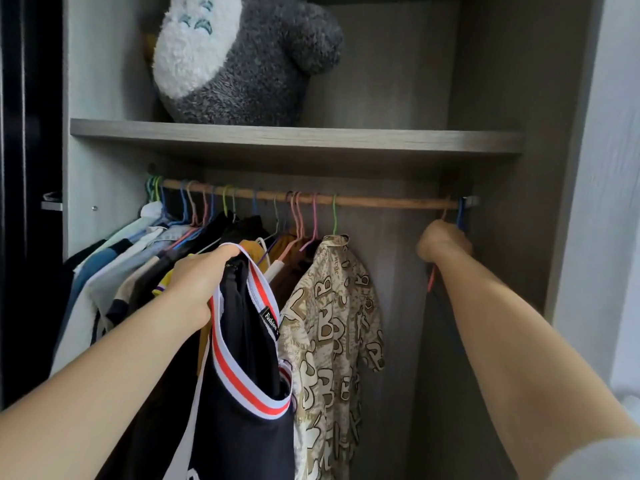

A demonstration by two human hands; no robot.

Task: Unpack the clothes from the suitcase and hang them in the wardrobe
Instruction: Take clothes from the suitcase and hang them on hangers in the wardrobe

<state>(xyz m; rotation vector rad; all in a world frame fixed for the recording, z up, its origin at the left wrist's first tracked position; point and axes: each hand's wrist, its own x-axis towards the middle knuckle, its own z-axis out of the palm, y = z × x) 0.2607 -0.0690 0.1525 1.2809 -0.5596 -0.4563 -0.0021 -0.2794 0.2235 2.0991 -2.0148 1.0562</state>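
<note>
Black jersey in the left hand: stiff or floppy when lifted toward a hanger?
Probably floppy: the black jersey hangs limp from the left hand, folding on itself. Likely light, since one hand holds it bunched at the striped trim. Its wide openings may slide on the pink hanger the right hand grips.

Left hand [197, 278]: jersey [242, 427]; right hand [441, 242]: hanger [431, 278]

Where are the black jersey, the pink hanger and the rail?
black jersey [242, 445], head view, dark front panel
pink hanger [431, 278], head view, its sloping arm
rail [388, 201], head view, bare stretch right of the clothes
</note>
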